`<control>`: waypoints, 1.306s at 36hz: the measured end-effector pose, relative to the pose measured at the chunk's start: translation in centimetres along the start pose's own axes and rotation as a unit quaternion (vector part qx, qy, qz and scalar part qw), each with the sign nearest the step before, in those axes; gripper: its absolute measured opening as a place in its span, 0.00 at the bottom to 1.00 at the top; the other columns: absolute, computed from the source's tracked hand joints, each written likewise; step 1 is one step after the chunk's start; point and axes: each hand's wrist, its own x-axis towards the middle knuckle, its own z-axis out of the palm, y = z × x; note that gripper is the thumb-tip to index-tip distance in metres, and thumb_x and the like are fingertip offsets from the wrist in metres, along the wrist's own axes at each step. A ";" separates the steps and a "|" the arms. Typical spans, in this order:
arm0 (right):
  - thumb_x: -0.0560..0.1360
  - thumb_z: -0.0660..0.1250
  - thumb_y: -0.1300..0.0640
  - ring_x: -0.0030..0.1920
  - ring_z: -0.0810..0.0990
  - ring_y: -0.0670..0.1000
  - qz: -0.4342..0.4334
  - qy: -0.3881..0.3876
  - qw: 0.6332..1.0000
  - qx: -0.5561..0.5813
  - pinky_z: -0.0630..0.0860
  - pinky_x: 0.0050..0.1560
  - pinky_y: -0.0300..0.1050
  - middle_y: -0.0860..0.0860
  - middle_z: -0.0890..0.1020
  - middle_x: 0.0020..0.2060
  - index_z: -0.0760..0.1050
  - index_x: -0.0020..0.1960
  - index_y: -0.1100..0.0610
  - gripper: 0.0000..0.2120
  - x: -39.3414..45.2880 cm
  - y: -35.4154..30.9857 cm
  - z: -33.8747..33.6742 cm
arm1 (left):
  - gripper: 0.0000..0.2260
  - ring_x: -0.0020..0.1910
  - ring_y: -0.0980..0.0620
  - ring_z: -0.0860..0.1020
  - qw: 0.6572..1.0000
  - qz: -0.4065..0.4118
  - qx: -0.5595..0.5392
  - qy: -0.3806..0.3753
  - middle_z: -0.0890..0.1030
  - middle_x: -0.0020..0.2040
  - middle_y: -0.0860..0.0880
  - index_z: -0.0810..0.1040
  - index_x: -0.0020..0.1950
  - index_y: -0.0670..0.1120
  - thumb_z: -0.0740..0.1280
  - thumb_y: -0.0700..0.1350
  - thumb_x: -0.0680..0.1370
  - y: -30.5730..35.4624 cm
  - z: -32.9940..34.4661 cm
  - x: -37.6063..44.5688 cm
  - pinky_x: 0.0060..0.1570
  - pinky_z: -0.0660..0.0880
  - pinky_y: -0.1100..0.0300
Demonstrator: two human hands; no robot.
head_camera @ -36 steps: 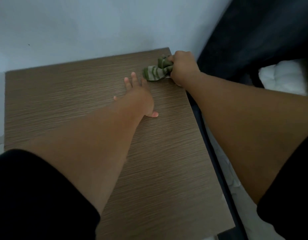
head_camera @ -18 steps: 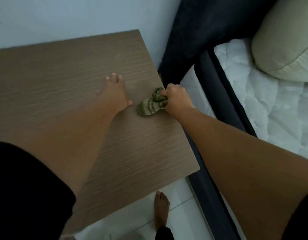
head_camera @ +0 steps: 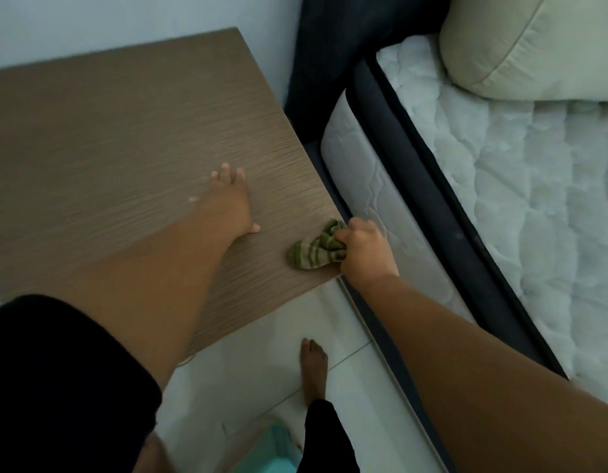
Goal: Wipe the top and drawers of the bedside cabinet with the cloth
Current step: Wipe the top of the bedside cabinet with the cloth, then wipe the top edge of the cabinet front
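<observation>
Fingers first: those of the right hand (head_camera: pixel 365 254) are curling tightly around a bunched green-striped cloth (head_camera: pixel 314 251), gripping it in a closed fist just right of the frame's centre, while those of the left hand (head_camera: pixel 227 203) are lying spread and flat, holding nothing, pressing on the wood a little left of centre.

Working from the largest thing down: the bed (head_camera: pixel 500 186) is filling the right half of the frame, its white quilted mattress running diagonally with a pale pillow (head_camera: pixel 534 46) in the upper right corner. The bedside cabinet (head_camera: pixel 108 138) is taking up the upper left and centre, and only its brown wood-grain top is showing (the drawers are hidden beneath it from this angle). A pale tiled floor (head_camera: pixel 261 343) is occupying the lower middle, with a bare foot (head_camera: pixel 314 367) standing on it and something turquoise (head_camera: pixel 275 445) peeking in at the bottom edge, too cropped to identify.

The cloth is resting on the top at its near right corner, touching the wood right by the edge nearest the bed. Judging by that position, the wiping of the top is under way and probably reaching the end of a stroke; how much of the surface is already clean is impossible to tell. The drawers are apparently remaining to be done.
</observation>
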 end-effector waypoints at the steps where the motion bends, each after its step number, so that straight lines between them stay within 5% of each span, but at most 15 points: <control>1: 0.72 0.63 0.71 0.54 0.72 0.60 0.005 0.009 1.000 0.005 0.72 0.46 0.50 0.60 0.76 0.51 0.80 0.56 0.62 0.16 -0.6 0.1 0.3 | 0.48 0.77 0.44 0.41 1.000 0.000 0.003 -0.001 0.37 0.78 0.44 0.38 0.77 0.44 0.72 0.51 0.73 0.1 0.2 -0.4 0.72 0.51 0.39; 9: 0.65 0.68 0.75 0.44 0.77 0.62 0.016 0.017 0.999 0.041 0.74 0.36 0.46 0.60 0.78 0.42 0.82 0.44 0.62 0.13 -5.4 0.4 2.2 | 0.49 0.77 0.43 0.41 0.999 0.021 0.036 -0.017 0.37 0.77 0.42 0.37 0.77 0.44 0.72 0.50 0.72 0.5 1.8 -2.9 0.74 0.51 0.47; 12: 0.72 0.64 0.68 0.53 0.77 0.59 0.021 -0.143 0.989 0.016 0.75 0.51 0.46 0.59 0.77 0.51 0.79 0.49 0.60 0.09 -8.0 0.6 2.4 | 0.48 0.77 0.42 0.43 0.997 0.036 0.062 -0.033 0.38 0.78 0.43 0.39 0.78 0.45 0.72 0.50 0.73 0.8 2.1 -3.8 0.75 0.52 0.47; 20: 0.69 0.60 0.73 0.45 0.78 0.55 0.254 0.060 0.943 0.207 0.72 0.46 0.39 0.56 0.80 0.43 0.80 0.50 0.61 0.16 -10.8 1.9 0.0 | 0.33 0.76 0.43 0.55 0.976 0.115 0.167 -0.082 0.52 0.78 0.44 0.52 0.78 0.47 0.62 0.56 0.78 2.2 0.8 -5.7 0.74 0.56 0.49; 26: 0.72 0.59 0.69 0.46 0.77 0.57 0.300 0.133 0.909 0.257 0.71 0.46 0.43 0.54 0.77 0.39 0.76 0.51 0.60 0.13 -7.6 4.1 -1.2 | 0.28 0.77 0.46 0.53 0.973 0.185 0.132 -0.051 0.51 0.79 0.49 0.53 0.78 0.51 0.59 0.54 0.80 4.4 0.7 -5.3 0.74 0.53 0.51; 34: 0.74 0.64 0.66 0.50 0.81 0.56 0.243 0.155 0.848 0.445 0.78 0.56 0.56 0.52 0.81 0.43 0.73 0.40 0.46 0.14 -4.8 7.7 1.0 | 0.25 0.77 0.47 0.51 0.964 0.236 0.118 0.005 0.49 0.79 0.52 0.54 0.77 0.55 0.56 0.54 0.81 9.1 2.8 -2.2 0.74 0.51 0.50; 40: 0.75 0.65 0.69 0.48 0.79 0.56 0.200 0.132 0.807 0.539 0.78 0.55 0.53 0.56 0.80 0.46 0.76 0.47 0.53 0.11 -3.2 9.5 2.6 | 0.24 0.78 0.45 0.47 0.948 0.257 0.187 0.033 0.51 0.79 0.50 0.56 0.76 0.56 0.54 0.58 0.81 10.9 3.5 -0.4 0.75 0.49 0.50; 47: 0.75 0.63 0.70 0.49 0.79 0.58 0.133 0.102 0.779 0.605 0.77 0.55 0.55 0.59 0.79 0.50 0.75 0.57 0.59 0.13 -1.6 11.0 4.8 | 0.21 0.72 0.46 0.63 0.933 0.267 0.231 0.066 0.69 0.71 0.50 0.67 0.71 0.55 0.57 0.60 0.79 11.2 3.2 0.2 0.69 0.63 0.50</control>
